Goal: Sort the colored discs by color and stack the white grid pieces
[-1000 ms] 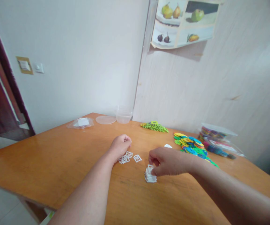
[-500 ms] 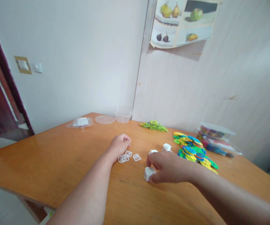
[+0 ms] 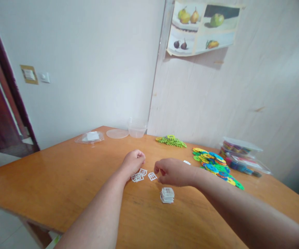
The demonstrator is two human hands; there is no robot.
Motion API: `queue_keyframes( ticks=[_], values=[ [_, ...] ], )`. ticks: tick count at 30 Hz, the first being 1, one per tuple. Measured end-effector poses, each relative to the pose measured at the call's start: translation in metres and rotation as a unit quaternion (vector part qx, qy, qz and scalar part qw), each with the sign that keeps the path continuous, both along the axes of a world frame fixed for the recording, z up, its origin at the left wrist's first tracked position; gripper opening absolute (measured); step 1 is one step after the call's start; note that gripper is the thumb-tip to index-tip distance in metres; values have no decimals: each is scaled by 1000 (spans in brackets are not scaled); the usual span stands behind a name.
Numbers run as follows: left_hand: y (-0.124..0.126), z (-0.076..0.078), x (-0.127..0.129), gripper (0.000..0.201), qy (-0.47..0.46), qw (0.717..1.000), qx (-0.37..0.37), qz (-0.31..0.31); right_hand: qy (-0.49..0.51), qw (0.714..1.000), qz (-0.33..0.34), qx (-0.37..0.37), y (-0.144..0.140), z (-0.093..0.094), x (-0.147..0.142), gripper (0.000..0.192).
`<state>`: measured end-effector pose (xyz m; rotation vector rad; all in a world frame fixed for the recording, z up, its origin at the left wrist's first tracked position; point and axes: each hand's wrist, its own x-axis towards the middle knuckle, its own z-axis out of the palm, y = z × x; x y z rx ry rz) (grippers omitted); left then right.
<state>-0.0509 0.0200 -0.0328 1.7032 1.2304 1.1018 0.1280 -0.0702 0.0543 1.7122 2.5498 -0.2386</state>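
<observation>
Far left on the wooden table (image 3: 61, 180) we have a clear plastic lid with a white piece on it (image 3: 89, 137), then a flat round lid (image 3: 117, 133) and a clear tub (image 3: 137, 128) at the back edge; none of these are in play. Our left hand (image 3: 133, 162) rests on the table as a loose fist, thumb side up; we cannot tell whether anything is inside it. Just right of its knuckles, touching or nearly so, lie the loose white grid tiles (image 3: 142, 175), three of them flat in a short row running left to right. Our right hand (image 3: 174, 172) comes in from the right, fingers curled down, fingertips pinched together just right of the nearest tile; whether a tile is already between them is hidden. So the loose tiles sit between the two hands, with the left closer to two and the right closer to the third. The stack of white grid tiles (image 3: 167, 195) stands free on the table below the right hand, nearer us, not touched. Further right: one more white tile (image 3: 187, 162) behind the right wrist, a green piece pile (image 3: 171, 140), a multicoloured disc pile (image 3: 215, 162), and clear boxes of coloured pieces (image 3: 240, 155) by the wall.
</observation>
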Motion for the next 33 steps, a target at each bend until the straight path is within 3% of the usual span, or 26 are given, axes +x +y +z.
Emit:
queue_keyframes(
  ticks=[6, 12, 15, 22, 29, 33],
  values=[
    [0, -1, -1, 15, 7, 1000, 1, -5, -62, 995, 73, -33, 37, -10, -16, 47],
    [0, -2, 0, 14, 6, 1000, 1, -12, -92, 989, 75, -94, 60, -17, -23, 42],
    [0, -2, 0, 14, -1, 1000, 0, -16, -77, 986, 61, -132, 62, -19, -23, 37],
    [0, -2, 1, 14, -8, 1000, -9, -14, -96, 984, 48, -143, 57, -13, -23, 34],
    [1, -3, 1, 14, -3, 1000, -4, -15, -89, 981, 30, -170, 60, -11, -24, 50],
    [-1, -1, 1, 14, -6, 1000, -9, -17, -60, 980, 2, -189, 60, -15, -22, 41]
  ],
)
